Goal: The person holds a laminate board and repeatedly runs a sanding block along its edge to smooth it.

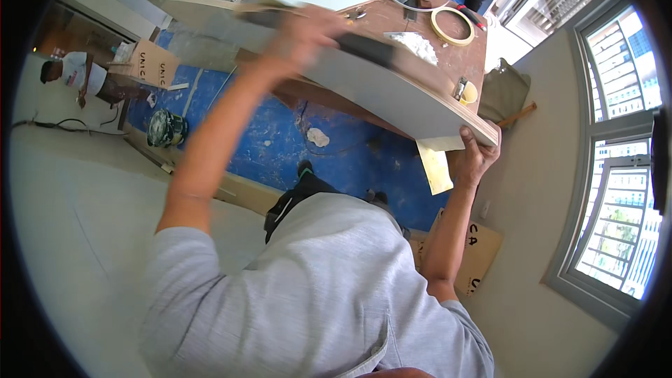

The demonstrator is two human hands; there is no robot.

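White board held tilted, left hand gripping its top edge, right hand clasping its lower corner.

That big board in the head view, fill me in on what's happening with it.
A person in a grey shirt holds a long pale board over a wooden workbench. The left hand grips its upper edge, blurred; the right hand supports its lower corner. A tape roll lies on the bench. Another person stands across the blue-covered floor.
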